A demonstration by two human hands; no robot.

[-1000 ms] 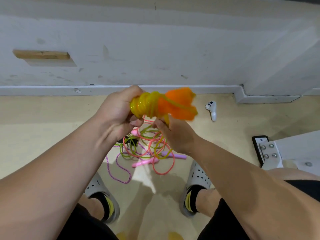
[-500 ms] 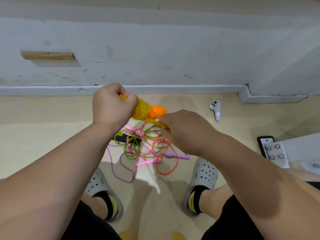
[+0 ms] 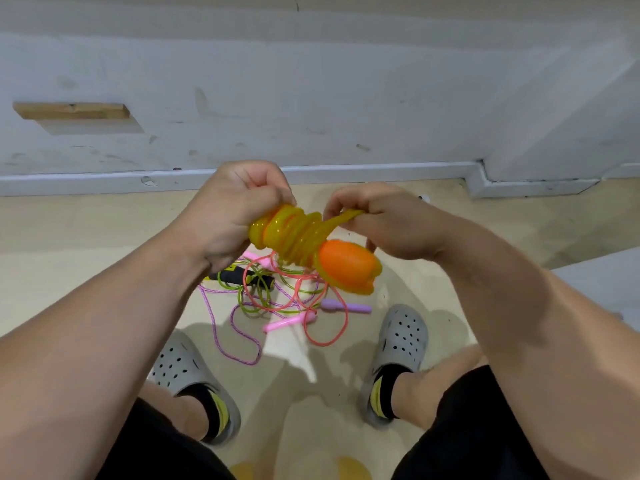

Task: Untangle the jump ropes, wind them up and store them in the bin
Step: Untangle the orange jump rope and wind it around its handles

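A yellow jump rope is coiled in many turns around its orange handles, held in the air above the floor. My left hand grips the left end of that bundle. My right hand pinches the loose yellow rope end beside the coils. Below, on the floor between my feet, lies a tangle of ropes: a coral one, a green one, a purple braided one, with pink handles, a lilac handle and a black handle. No bin is in view.
I sit with grey clogs on either side of the tangle, on a pale wooden floor. A white wall with a baseboard runs across the back. A wooden block sticks out of the wall at the left.
My right hand has lifted from below the bundle to its right side and drawn the yellow rope end taut. The orange handles now point down to the right. The view shifted slightly.
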